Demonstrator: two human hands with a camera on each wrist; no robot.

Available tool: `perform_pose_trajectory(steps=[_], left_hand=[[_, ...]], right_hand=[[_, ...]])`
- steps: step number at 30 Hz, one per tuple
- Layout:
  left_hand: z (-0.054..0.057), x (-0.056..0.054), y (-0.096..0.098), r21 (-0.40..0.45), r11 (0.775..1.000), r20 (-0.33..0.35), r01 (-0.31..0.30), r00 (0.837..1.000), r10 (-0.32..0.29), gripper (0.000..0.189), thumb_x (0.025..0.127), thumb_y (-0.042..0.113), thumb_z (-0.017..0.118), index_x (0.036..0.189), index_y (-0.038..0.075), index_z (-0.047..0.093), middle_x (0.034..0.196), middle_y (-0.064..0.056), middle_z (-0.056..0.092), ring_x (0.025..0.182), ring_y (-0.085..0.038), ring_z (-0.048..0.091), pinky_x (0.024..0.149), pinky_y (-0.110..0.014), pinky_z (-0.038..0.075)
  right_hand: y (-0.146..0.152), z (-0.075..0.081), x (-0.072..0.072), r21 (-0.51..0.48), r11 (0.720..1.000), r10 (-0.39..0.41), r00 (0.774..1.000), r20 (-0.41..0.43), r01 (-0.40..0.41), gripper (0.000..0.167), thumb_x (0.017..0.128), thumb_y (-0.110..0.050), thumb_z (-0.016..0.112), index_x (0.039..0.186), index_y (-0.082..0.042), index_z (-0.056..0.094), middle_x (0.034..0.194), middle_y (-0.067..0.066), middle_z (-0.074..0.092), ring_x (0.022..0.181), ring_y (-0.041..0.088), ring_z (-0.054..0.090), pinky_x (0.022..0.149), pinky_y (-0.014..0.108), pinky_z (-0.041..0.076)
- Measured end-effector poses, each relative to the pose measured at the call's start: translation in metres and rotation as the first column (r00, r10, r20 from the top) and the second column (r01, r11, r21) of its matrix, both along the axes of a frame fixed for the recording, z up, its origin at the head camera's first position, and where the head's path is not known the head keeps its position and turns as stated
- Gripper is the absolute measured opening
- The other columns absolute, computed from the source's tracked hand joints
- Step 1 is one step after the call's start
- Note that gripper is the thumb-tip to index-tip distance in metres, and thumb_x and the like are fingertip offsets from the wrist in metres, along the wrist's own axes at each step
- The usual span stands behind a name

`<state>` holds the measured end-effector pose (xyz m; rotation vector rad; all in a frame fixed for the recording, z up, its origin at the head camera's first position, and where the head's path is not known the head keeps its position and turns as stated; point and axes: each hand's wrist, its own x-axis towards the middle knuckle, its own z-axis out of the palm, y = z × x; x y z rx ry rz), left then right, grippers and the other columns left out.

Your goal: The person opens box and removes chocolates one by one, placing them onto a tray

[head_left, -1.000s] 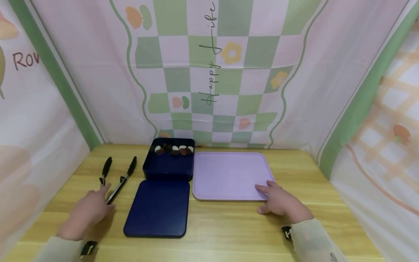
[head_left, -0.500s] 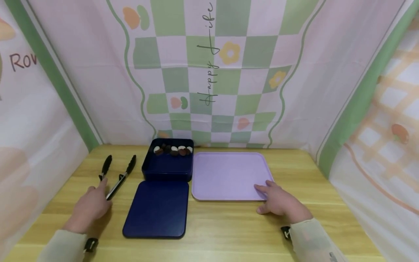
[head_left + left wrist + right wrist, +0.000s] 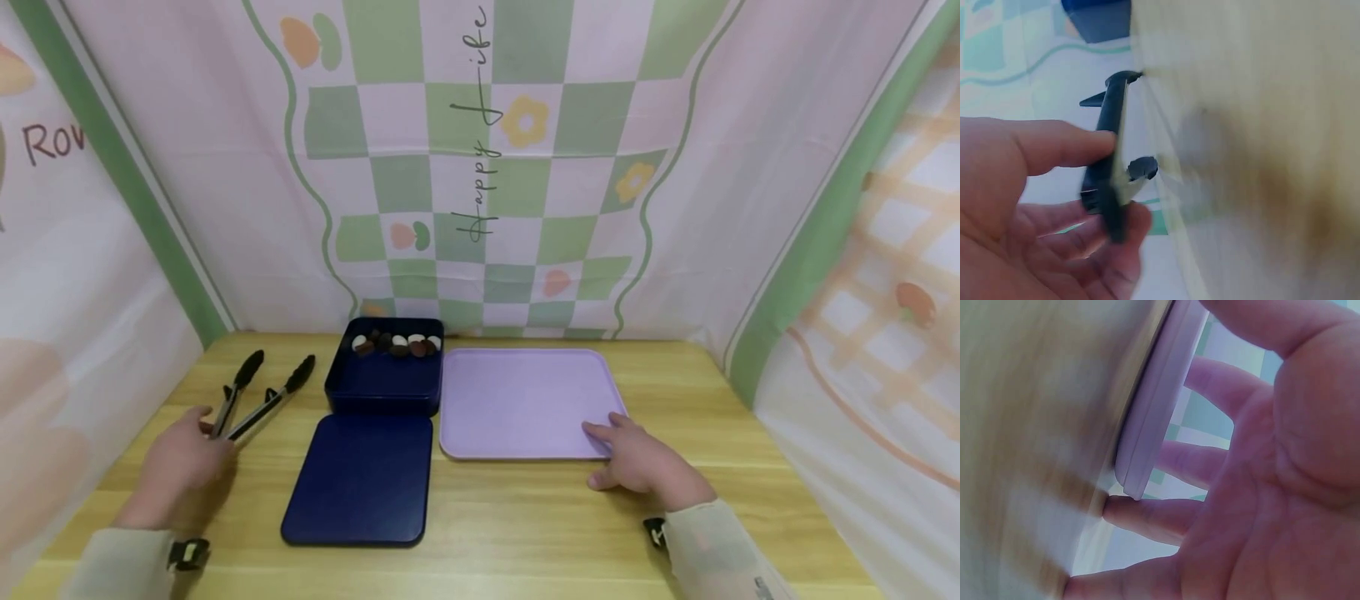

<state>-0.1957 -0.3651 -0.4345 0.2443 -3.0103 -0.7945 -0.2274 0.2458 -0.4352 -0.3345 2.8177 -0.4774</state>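
Observation:
My left hand (image 3: 183, 454) grips black-and-silver tongs (image 3: 255, 414) near their joined end. Their two arms stand spread apart, with the dark tips pointing away from me. In the left wrist view the thumb lies along one arm of the tongs (image 3: 1111, 109), and the other fingers curl on the opposite side. My right hand (image 3: 645, 458) rests with spread fingers on the near right corner of a lilac tray (image 3: 517, 404). The right wrist view shows fingers around the rim of the tray (image 3: 1157, 406), two fingertips reaching the table.
A dark blue open box (image 3: 386, 387) stands left of the tray, with several small brown, dark and white pieces (image 3: 400, 346) along its far side. A flat dark blue lid (image 3: 360, 479) lies in front of it on the wooden table (image 3: 517, 525). A patterned curtain (image 3: 525, 183) hangs behind.
My left hand has moved left and taken hold of the tongs, whose arms have turned and shifted slightly. My right hand and the tray have stayed put.

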Motion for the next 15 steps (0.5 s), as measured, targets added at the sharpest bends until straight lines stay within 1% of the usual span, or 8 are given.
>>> perform_pose_trajectory(steps=[1, 3, 5, 7, 9, 13, 14, 15], left_hand=[[0.002, 0.001, -0.001, 0.011, 1.000, -0.025, -0.014, 1.000, 0.014, 0.073, 0.094, 0.020, 0.062, 0.142, -0.020, 0.027, 0.128, -0.040, 0.050, 0.109, -0.057, 0.050, 0.086, -0.066, 0.042], [0.005, 0.004, -0.003, 0.062, 0.997, -0.068, -0.045, 0.996, 0.049, 0.068, 0.096, 0.020, 0.059, 0.143, -0.018, 0.027, 0.130, -0.039, 0.048, 0.110, -0.057, 0.050, 0.085, -0.065, 0.042], [0.009, 0.006, -0.004, 0.110, 0.990, -0.108, -0.083, 0.990, 0.095, 0.067, 0.097, 0.021, 0.058, 0.145, -0.016, 0.027, 0.132, -0.039, 0.047, 0.111, -0.056, 0.049, 0.084, -0.063, 0.043], [0.014, 0.007, -0.003, 0.157, 0.980, -0.148, -0.125, 0.978, 0.148, 0.068, 0.097, 0.021, 0.058, 0.147, -0.014, 0.027, 0.133, -0.038, 0.047, 0.111, -0.055, 0.050, 0.085, -0.060, 0.043], [0.020, 0.009, -0.002, 0.198, 0.967, -0.163, -0.159, 0.968, 0.192, 0.072, 0.098, 0.024, 0.058, 0.150, -0.012, 0.023, 0.134, -0.038, 0.046, 0.111, -0.054, 0.050, 0.083, -0.058, 0.044], [0.031, 0.011, 0.000, 0.236, 0.953, -0.213, -0.190, 0.947, 0.241, 0.076, 0.100, 0.029, 0.058, 0.153, -0.008, 0.017, 0.135, -0.035, 0.049, 0.112, -0.051, 0.052, 0.080, -0.054, 0.046], [0.034, 0.011, 0.001, 0.248, 0.948, -0.222, -0.199, 0.941, 0.255, 0.077, 0.100, 0.030, 0.058, 0.153, -0.007, 0.017, 0.135, -0.035, 0.049, 0.112, -0.051, 0.052, 0.079, -0.051, 0.046], [0.037, 0.012, 0.002, 0.268, 0.940, -0.233, -0.210, 0.933, 0.275, 0.077, 0.100, 0.032, 0.058, 0.154, -0.006, 0.018, 0.135, -0.035, 0.049, 0.113, -0.050, 0.051, 0.080, -0.052, 0.045]], right_hand=[[0.000, 0.000, 0.000, 0.001, 1.000, 0.000, 1.000, 0.000, 0.000, 0.085, 0.073, -0.033, 0.088, 0.145, -0.006, 0.051, 0.149, 0.042, 0.021, 0.132, 0.063, 0.024, 0.102, 0.071, 0.027], [0.000, 0.001, 0.000, 0.003, 1.000, -0.001, 1.000, 0.001, 0.001, 0.085, 0.073, -0.033, 0.088, 0.145, -0.006, 0.051, 0.149, 0.042, 0.021, 0.132, 0.063, 0.024, 0.102, 0.071, 0.027], [-0.001, 0.001, 0.000, 0.004, 1.000, 0.002, 1.000, 0.001, -0.002, 0.085, 0.073, -0.033, 0.088, 0.145, -0.006, 0.051, 0.149, 0.042, 0.021, 0.132, 0.063, 0.024, 0.102, 0.071, 0.027], [-0.001, 0.001, 0.000, 0.003, 1.000, 0.006, 1.000, 0.001, -0.006, 0.085, 0.074, -0.033, 0.088, 0.145, -0.006, 0.051, 0.149, 0.042, 0.021, 0.133, 0.063, 0.024, 0.103, 0.071, 0.027], [-0.001, 0.002, 0.000, 0.002, 1.000, 0.010, 1.000, 0.001, -0.010, 0.085, 0.074, -0.033, 0.087, 0.146, -0.006, 0.050, 0.149, 0.042, 0.021, 0.133, 0.063, 0.024, 0.103, 0.071, 0.027], [-0.001, 0.001, 0.000, 0.003, 1.000, 0.010, 1.000, 0.006, -0.010, 0.084, 0.075, -0.033, 0.087, 0.146, -0.005, 0.050, 0.149, 0.042, 0.021, 0.133, 0.063, 0.023, 0.103, 0.071, 0.027], [0.000, 0.001, 0.000, 0.003, 1.000, 0.007, 1.000, 0.009, -0.007, 0.084, 0.075, -0.033, 0.087, 0.146, -0.006, 0.050, 0.149, 0.042, 0.021, 0.133, 0.062, 0.023, 0.103, 0.071, 0.027], [0.000, 0.001, 0.001, 0.003, 1.000, 0.006, 1.000, 0.011, -0.006, 0.084, 0.076, -0.033, 0.087, 0.146, -0.006, 0.050, 0.150, 0.042, 0.021, 0.133, 0.062, 0.023, 0.103, 0.070, 0.027]])
